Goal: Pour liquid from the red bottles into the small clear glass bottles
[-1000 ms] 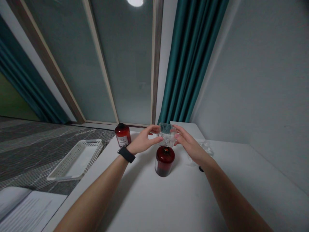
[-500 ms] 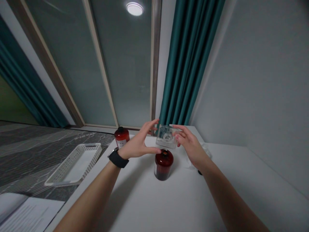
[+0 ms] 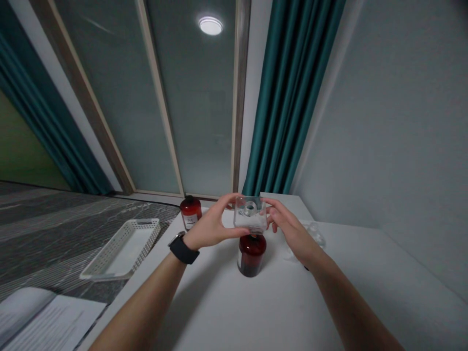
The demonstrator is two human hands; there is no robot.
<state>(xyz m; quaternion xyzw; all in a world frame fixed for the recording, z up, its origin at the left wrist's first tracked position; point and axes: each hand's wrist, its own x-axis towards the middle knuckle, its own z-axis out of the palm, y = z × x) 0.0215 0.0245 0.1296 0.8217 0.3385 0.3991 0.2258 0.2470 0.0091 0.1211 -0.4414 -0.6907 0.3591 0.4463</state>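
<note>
Steadily, with both hands now on it, we hold a clear container [image 3: 250,223] above a dark red bottle [image 3: 251,259] that stands on a white table [image 3: 226,312]. Half a second earlier, our left hand [image 3: 209,228] was spread wide and off the container, its thumb beside the bottle's neck; since then it has closed in on the container's left side, fingers at the upper edge and thumb along the lower one. Our right hand [image 3: 290,230], already at the piece in that earlier view, has hold of the right side with partly curled fingers. The container itself has changed its tilt, and its round neck [image 3: 250,208] now shows in its upper half, seeming to face up and toward us; whether we see that neck directly or through the clear wall, we cannot tell. Nor can we say which way the container's long axis runs, so nearly square does it look. Below, the bottle is upright, its long axis vertical and its neck pointing up, just under the container's lower edge; whether the two touch is unclear to us. A second red bottle [image 3: 190,209] stands upright beyond our left wrist, which wears a dark-banded watch [image 3: 185,248], while crumpled clear plastic [image 3: 317,235] lies near our right forearm.
</note>
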